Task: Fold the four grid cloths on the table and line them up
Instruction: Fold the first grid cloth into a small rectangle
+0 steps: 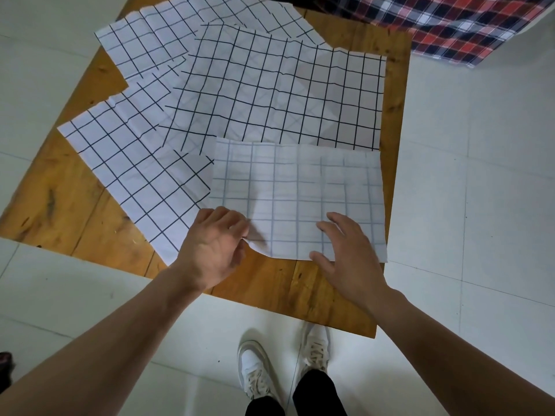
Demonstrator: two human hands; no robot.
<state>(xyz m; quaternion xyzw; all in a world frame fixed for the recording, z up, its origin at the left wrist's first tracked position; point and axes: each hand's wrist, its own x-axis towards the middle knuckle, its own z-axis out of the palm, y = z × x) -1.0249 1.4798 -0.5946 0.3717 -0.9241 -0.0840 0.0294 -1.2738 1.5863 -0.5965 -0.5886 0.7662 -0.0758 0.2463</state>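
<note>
Left hand [214, 244] fingers [240, 228] pinch the near-left corner of the folded cloth [297, 199], lifting it slightly. Right hand [350, 253] fingers [338, 219] lie spread on it, at the bench's [60, 190] near-right corner. Three unfolded grid cloths [270, 91] overlap behind.

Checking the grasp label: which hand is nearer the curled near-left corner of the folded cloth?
Left. The left hand pinches the folded cloth right at that curled corner; the right hand rests spread on its near edge, further right.
</note>
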